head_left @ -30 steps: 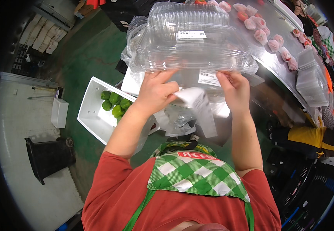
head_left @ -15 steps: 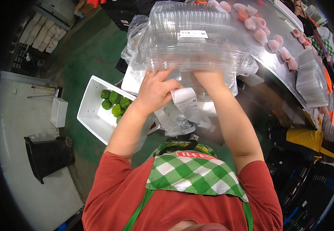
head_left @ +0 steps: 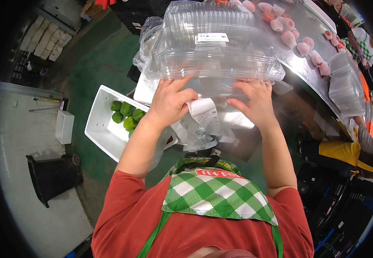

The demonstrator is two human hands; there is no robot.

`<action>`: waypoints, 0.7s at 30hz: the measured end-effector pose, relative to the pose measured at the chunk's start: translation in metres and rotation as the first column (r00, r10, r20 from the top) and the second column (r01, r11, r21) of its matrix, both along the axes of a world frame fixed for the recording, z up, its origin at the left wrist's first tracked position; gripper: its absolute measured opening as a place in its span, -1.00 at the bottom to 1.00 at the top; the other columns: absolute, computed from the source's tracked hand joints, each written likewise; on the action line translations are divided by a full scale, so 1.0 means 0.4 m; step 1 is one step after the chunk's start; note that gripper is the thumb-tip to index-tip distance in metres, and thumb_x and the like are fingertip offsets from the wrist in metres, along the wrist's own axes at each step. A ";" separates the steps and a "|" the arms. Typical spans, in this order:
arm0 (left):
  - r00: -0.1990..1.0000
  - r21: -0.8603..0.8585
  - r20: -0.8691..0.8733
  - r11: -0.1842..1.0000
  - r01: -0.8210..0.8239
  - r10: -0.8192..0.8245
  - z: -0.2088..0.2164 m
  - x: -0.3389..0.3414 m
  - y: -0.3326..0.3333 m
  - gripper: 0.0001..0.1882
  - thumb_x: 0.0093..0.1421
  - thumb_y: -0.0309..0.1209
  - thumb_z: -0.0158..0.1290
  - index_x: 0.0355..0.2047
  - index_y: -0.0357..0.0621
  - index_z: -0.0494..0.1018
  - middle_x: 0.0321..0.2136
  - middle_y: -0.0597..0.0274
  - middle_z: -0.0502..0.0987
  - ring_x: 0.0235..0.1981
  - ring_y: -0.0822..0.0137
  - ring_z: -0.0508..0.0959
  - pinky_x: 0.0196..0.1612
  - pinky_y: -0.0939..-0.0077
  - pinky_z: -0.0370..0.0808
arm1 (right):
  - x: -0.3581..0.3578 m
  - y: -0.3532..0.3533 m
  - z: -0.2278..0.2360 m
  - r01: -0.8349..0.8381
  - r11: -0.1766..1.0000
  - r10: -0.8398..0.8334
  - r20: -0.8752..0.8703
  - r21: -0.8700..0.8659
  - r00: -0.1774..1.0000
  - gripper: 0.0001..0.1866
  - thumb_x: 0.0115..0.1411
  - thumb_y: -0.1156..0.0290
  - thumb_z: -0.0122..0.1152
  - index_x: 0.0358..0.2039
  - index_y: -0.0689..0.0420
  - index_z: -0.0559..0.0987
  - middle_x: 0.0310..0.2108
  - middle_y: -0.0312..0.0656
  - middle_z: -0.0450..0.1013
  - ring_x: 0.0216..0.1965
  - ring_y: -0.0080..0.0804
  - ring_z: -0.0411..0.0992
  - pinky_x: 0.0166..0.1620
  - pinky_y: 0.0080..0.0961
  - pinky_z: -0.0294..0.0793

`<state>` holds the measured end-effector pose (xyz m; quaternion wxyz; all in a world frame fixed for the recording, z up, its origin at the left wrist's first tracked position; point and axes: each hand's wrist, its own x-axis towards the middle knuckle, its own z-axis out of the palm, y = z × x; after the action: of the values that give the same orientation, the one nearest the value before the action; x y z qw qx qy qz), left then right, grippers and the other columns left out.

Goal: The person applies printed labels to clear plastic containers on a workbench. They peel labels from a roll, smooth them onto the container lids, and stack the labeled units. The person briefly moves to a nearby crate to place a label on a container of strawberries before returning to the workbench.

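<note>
A stack of clear plastic clamshell boxes stands in front of me, a white printed label on top. My left hand is closed on a strip of white printed labels, which curls and hangs beside the thumb. Its fingertips also touch the stack's near edge. At the right part of that edge, my right hand has its fingers spread against the plastic and its thumb held apart. The right fingertips are partly hidden by the rim.
Left of me, a white foam box holds several green peppers. On the metal table lie fruits in pink foam nets and more clear boxes. A black bin stands far left; a person in yellow is at right.
My right hand has drawn back from under the boxes' near edge and moved right, thumb spreading. The left hand keeps its place with the label strip.
</note>
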<state>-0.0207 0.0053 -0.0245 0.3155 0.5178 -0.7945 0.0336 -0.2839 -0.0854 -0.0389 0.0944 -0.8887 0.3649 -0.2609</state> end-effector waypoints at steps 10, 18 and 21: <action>0.997 -0.083 -0.077 0.997 0.008 -0.014 0.018 -0.039 0.040 -0.86 -0.15 -0.46 0.25 -0.53 -0.01 0.53 0.11 0.15 0.51 0.10 0.04 0.48 0.08 0.11 0.37 | 0.033 -0.032 0.041 0.135 0.986 -0.112 0.223 -0.092 0.968 -0.66 -0.06 0.05 0.51 -0.43 0.06 0.74 -0.42 -0.24 0.64 -0.28 -0.28 0.54 0.02 -0.30 0.25; 0.990 -0.002 -0.134 0.999 -0.047 0.046 -0.058 -0.079 0.052 -0.85 -0.06 -0.42 0.25 -0.57 -0.16 0.49 0.10 0.00 0.50 0.07 -0.01 0.53 0.05 0.12 0.46 | 0.055 -0.027 0.066 0.177 0.984 -0.164 0.247 -0.028 0.955 -0.73 -0.05 0.16 0.53 -0.44 0.07 0.73 -0.44 -0.25 0.63 -0.30 -0.32 0.54 0.00 -0.37 0.26; 0.924 0.075 -0.354 0.990 -0.122 0.141 -0.074 -0.071 0.021 -0.80 0.00 -0.40 0.26 -0.61 -0.23 0.48 0.06 -0.08 0.53 -0.04 -0.05 0.57 -0.05 0.26 0.51 | 0.052 -0.015 0.079 0.183 0.966 -0.139 0.230 -0.183 0.963 -0.76 -0.02 0.18 0.50 -0.44 0.04 0.70 -0.45 -0.28 0.60 -0.31 -0.31 0.52 0.03 -0.24 0.23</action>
<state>-0.0490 0.0135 -0.0541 0.4388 0.5754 -0.6876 -0.0607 -0.2633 -0.0915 -0.0073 0.0207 -0.8275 0.3954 -0.3981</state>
